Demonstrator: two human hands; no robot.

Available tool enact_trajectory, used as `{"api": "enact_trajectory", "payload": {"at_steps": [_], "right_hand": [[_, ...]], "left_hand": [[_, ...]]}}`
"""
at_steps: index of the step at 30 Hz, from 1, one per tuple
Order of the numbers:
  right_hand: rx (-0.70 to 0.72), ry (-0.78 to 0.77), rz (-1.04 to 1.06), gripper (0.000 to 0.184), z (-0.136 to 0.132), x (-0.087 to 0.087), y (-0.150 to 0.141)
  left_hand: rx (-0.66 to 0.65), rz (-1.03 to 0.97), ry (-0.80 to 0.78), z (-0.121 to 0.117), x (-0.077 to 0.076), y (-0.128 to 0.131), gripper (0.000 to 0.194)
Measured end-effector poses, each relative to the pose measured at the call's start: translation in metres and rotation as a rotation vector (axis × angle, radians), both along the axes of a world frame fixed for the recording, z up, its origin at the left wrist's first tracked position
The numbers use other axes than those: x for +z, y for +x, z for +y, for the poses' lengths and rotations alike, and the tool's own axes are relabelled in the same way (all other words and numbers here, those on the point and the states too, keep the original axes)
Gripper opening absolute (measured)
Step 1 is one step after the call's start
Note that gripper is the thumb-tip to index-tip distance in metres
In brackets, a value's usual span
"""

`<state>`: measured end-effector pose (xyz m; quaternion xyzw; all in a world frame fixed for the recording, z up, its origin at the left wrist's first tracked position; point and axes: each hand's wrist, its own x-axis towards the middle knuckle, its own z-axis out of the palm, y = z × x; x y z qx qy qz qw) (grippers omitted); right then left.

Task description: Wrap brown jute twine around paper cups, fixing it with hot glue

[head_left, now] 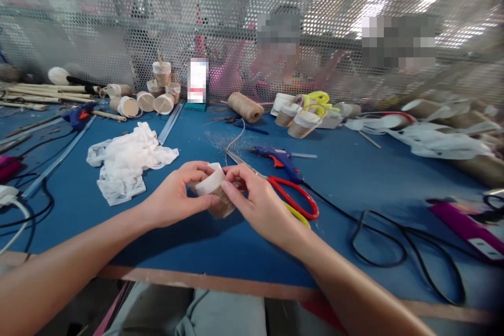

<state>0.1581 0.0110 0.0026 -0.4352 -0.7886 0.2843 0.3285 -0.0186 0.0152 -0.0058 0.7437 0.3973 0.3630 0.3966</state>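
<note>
Between my two hands is a small cup (222, 203), its lower part wrapped in brown twine and its upper rim white. My left hand (187, 191) grips its left side, thumb across the twine. From the right, the fingers of my right hand (252, 194) close on the rim and side. A strand of twine runs from behind the cup to a twine spool (244, 107). Scissors with red handles (295, 197) lie just beyond my right hand, and a blue hot glue gun (280, 160) rests behind them. White lace (129, 163) is heaped to the left.
Several wrapped cups (162, 102) stand stacked at the back, near a phone (197, 81). More cups (301, 123) with yellow-handled scissors sit back right. A black cord (394, 231) loops toward a purple power strip (464, 228). Another glue gun (79, 115) and sticks (51, 92) lie left.
</note>
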Motion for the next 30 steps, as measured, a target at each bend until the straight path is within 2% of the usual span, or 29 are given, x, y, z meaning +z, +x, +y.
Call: {"api": "enact_trajectory", "payload": {"at_steps": [7, 13, 21, 30], "right_hand": [[-0.018, 0.079, -0.038, 0.010, 0.0004, -0.0034, -0.0022], [0.010, 0.041, -0.060, 0.012, -0.0002, 0.0000, 0.0002], [0.024, -0.066, -0.087, 0.011, 0.0015, 0.0059, 0.0059], [0.005, -0.045, -0.089, 0.012, 0.0011, 0.0023, 0.0037]], "left_hand": [[0.038, 0.014, -0.018, -0.0026, -0.0014, 0.0026, 0.013], [0.032, 0.017, -0.011, -0.0015, -0.0026, 0.0020, 0.010], [-0.055, 0.011, -0.024, 0.0005, -0.0040, -0.0007, 0.010], [-0.048, 0.049, -0.071, -0.0003, 0.0009, 0.0004, 0.013]]}}
